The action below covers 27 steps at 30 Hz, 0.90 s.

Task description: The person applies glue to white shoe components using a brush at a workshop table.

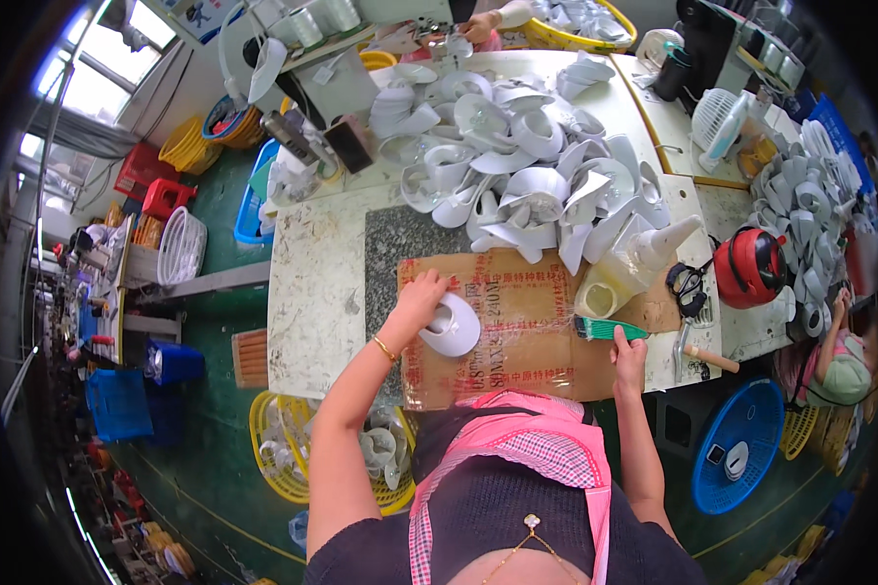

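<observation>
White shoe-like piece [452, 328], curved, hollow opening, sits on the left part of the brown cardboard sheet [529, 343], itself on the bench [307, 283]. From where I stand, the left hand [421, 297] has its fingers bent over the piece's upper-left edge; pinching or only pressing, can't tell, the knuckles hide it. Right hand [630, 357]: fingers closed around the end of a green brush [603, 330], at the sheet's right side, well apart from the piece, just below a cloudy bottle [615, 276]. Handling, my guess: light, thin-walled, springy rather than rigid, so a hard squeeze likely dents or folds it; smooth face probably slides on the cardboard if nudged. Best hold looks like the rim of the opening, thumb inside, fingers outside, leaving the broad rounded end free. (Similar white pieces lie heaped in a pile [532, 146] behind, tangled enough that grabbing one may drag neighbours.) Not obviously fragile, more crease-prone.
</observation>
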Tool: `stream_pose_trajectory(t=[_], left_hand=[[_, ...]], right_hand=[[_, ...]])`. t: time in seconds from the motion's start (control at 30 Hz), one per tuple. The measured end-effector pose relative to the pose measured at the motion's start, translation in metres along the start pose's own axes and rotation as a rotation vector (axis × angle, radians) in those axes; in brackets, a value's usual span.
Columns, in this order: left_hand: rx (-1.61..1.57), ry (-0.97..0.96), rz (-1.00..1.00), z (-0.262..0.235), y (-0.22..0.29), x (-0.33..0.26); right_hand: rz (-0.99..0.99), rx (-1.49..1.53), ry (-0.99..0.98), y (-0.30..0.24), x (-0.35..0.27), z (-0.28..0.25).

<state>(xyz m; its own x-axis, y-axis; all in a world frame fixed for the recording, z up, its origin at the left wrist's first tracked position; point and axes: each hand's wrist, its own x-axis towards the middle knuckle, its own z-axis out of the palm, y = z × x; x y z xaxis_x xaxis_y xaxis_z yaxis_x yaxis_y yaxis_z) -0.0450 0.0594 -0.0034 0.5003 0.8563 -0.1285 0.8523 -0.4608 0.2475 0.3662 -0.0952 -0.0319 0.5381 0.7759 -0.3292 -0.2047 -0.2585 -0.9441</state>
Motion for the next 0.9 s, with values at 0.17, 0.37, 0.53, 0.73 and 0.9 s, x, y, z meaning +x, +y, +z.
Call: stream_pose_trajectory(t=[0.17, 0.37, 0.53, 0.73, 0.9], left_hand=[[-0.024, 0.110, 0.004, -0.023, 0.029, 0.009], [-0.929, 0.116, -0.411, 0.023, 0.053, -0.010], [-1.244, 0.111, -0.365, 0.033, 0.097, -0.031], [-1.698, -0.090, -0.359, 0.051, 0.105, -0.053], [-1.944, -0.099, -0.515, 0.047, 0.103, -0.061]], right_hand=[[-0.009, 0.105, 0.179, -0.007, 0.003, -0.019], [-0.018, 0.052, 0.125, 0.002, -0.008, 0.004], [-0.069, -0.034, -0.037, -0.017, -0.022, 0.065], [-0.352, -0.339, -0.245, -0.031, -0.040, 0.128], [-0.582, -0.356, -0.309, -0.036, -0.036, 0.132]])
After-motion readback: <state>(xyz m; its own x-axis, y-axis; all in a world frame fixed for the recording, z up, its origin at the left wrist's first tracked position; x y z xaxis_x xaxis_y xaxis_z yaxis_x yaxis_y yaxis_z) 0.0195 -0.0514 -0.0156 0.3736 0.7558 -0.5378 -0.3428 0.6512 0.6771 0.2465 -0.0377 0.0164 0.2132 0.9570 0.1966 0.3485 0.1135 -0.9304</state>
